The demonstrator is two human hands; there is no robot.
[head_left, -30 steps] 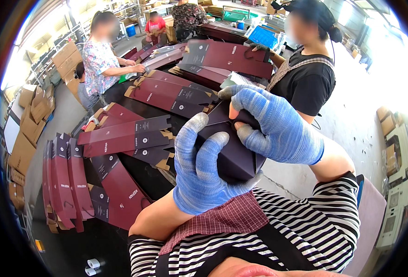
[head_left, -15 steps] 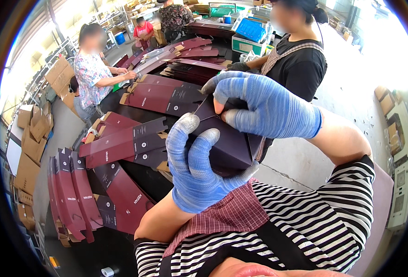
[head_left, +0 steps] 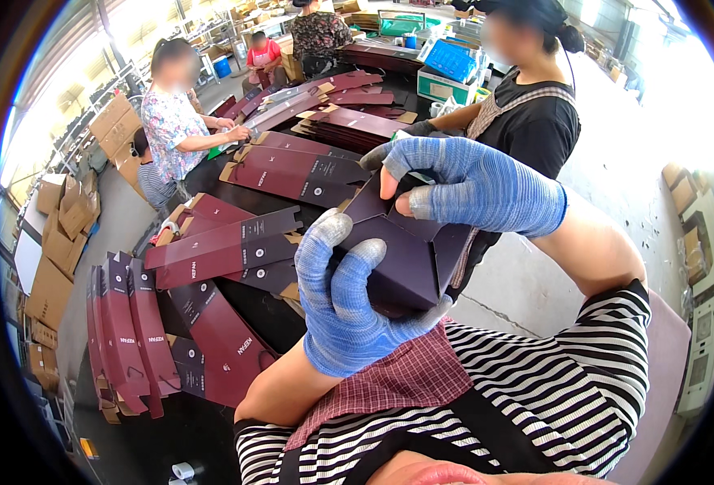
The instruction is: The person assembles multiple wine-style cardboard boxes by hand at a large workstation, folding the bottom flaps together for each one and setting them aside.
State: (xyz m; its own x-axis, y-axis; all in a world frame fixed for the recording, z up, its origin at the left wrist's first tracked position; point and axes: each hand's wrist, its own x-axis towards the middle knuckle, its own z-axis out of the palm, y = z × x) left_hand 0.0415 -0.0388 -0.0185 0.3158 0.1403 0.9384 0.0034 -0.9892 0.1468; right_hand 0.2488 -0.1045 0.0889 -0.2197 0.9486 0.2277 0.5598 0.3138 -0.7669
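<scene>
Since the earlier frame the dark maroon box (head_left: 401,255) sits slightly lower; left hand (head_left: 345,311) grips it from below; right hand (head_left: 474,186) presses its top flaps.

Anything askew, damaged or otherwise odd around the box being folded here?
Nothing looks damaged. The dark maroon box is gripped between the left hand and right hand, its end flaps only partly folded. The flat box blanks on the black table lie fanned at mixed angles rather than squared up, nothing more.
</scene>
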